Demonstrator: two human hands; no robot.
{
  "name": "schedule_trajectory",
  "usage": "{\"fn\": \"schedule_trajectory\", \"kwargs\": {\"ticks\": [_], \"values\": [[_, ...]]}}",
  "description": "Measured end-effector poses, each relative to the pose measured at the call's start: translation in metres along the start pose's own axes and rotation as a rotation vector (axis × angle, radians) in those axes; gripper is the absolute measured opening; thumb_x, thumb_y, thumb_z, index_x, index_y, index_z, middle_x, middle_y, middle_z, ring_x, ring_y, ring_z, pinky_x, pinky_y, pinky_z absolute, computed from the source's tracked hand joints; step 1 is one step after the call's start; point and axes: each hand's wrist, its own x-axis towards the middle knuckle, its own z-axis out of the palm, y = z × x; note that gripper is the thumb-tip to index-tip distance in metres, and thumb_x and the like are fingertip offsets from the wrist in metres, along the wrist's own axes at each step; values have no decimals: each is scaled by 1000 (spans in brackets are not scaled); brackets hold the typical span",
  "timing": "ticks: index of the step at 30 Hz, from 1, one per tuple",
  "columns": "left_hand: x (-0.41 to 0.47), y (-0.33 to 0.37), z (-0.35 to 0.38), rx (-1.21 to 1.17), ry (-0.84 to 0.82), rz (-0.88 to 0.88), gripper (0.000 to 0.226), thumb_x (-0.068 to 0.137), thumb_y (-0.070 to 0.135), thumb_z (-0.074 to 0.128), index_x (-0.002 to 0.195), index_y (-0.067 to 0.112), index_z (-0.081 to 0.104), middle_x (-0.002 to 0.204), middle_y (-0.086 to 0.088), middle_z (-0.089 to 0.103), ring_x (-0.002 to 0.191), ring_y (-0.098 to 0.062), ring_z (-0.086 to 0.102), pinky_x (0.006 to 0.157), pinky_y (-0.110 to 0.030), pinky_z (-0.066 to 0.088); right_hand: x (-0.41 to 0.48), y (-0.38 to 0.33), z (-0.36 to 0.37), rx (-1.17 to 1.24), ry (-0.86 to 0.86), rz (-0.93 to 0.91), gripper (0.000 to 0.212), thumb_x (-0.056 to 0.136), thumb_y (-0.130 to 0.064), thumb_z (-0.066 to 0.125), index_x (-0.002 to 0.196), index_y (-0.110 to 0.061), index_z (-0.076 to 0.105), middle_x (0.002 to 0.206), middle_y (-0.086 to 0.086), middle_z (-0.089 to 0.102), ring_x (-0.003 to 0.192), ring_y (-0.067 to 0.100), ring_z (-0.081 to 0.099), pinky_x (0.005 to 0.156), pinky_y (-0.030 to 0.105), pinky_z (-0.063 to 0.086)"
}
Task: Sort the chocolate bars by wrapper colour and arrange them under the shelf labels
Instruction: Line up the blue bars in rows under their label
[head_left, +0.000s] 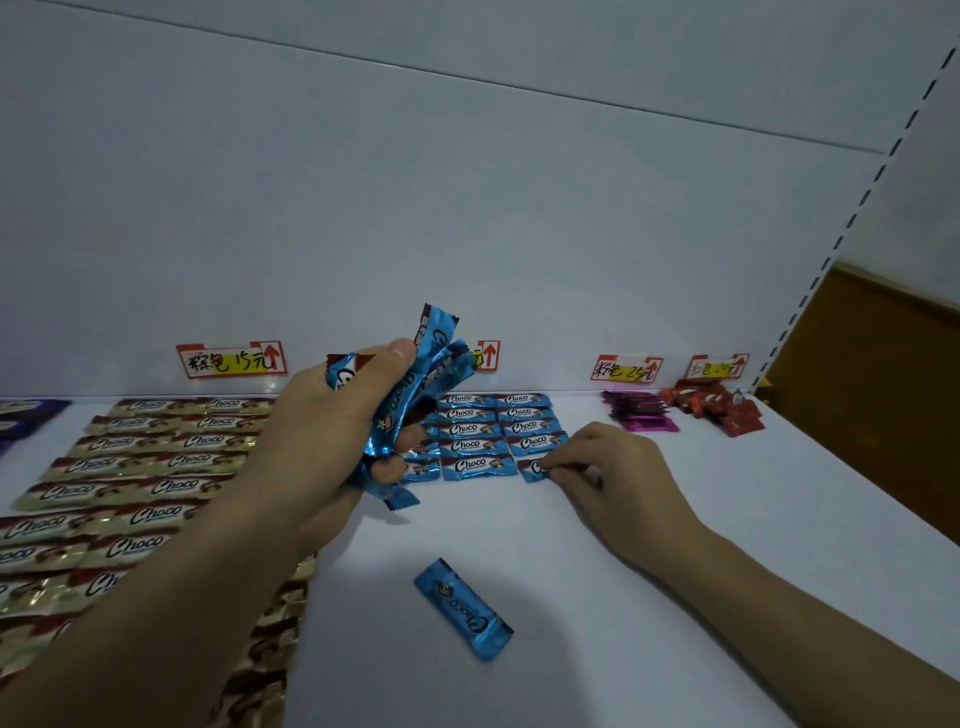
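so the shelf (649, 519) is plain white, bars are shiny blue (462, 608), gold-and-brown (150, 457), magenta (641, 415), red (717, 408); labels (231, 359) red-edged with yellow.

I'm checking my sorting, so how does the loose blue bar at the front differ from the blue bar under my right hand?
The front bar lies alone and diagonal, away from the blue rows; the held bar sits at the near end of their right column. No hand touches the front bar; the right hand pinches the held bar and hides part of it. Both wrappers are blue.
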Motion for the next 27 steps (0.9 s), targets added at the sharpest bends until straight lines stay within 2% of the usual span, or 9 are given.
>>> {"fn": "schedule_trajectory", "kwargs": {"ticks": [11,15,18,21,27], "values": [[-3,-1,4,11,20,3,25,93,35,64,98,11,70,69,-5,65,50,-13,54,35,-20,33,2,-4,0,17,-21,14,21,91,-22,73,111,-19,78,105,0,72,88,4,56,73,2,35],[-5,-1,5,26,24,-5,27,93,36,64,98,10,70,71,-7,64,51,-13,53,35,-20,34,5,-4,-7,94,144,194,19,94,-19,68,112,-21,72,106,-8,68,92,4,55,65,6,36],[-7,0,5,25,27,-14,27,92,36,64,99,10,70,71,-7,64,50,-13,53,35,-19,34,6,3,-8,175,33,401,23,97,-9,57,115,-21,64,118,-5,66,106,7,54,65,4,42],[-8,0,5,23,25,-18,27,93,35,63,100,9,69,70,-7,63,49,-13,52,34,-19,34,6,5,-6,177,-12,439,26,97,-4,54,115,-17,66,119,-2,67,102,7,54,62,-1,41],[-9,-1,5,-8,20,-84,25,92,34,66,99,10,69,72,-8,63,49,-14,51,34,-20,34,5,-3,-9,162,-19,447,27,99,-10,55,121,-23,65,126,-3,67,106,4,53,66,3,42]]}}
